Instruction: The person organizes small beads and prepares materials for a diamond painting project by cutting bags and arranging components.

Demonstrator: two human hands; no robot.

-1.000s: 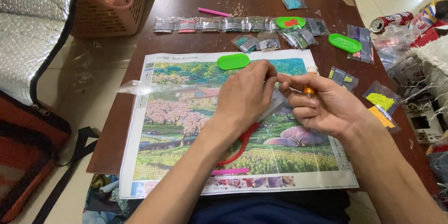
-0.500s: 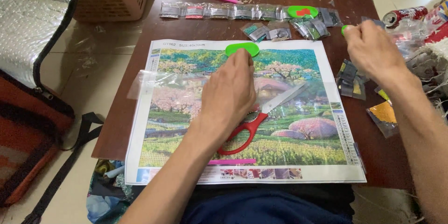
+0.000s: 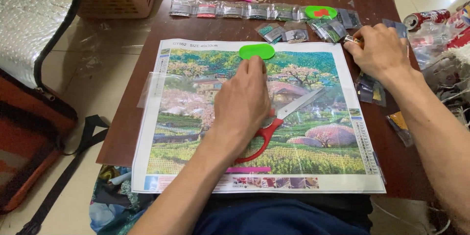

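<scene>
Hands over a landscape bead canvas on the bench.
Left hand lies flat on it, covering red-handled scissors, fingertips at an empty green tray; right hand pinches a small pen beside bead-filled packets.

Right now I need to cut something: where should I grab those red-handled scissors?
Take the scissors by the red handle loops, coming from the near edge of the canvas. The blades point up and away to the right, and the left hand covers part of the handles.
</scene>
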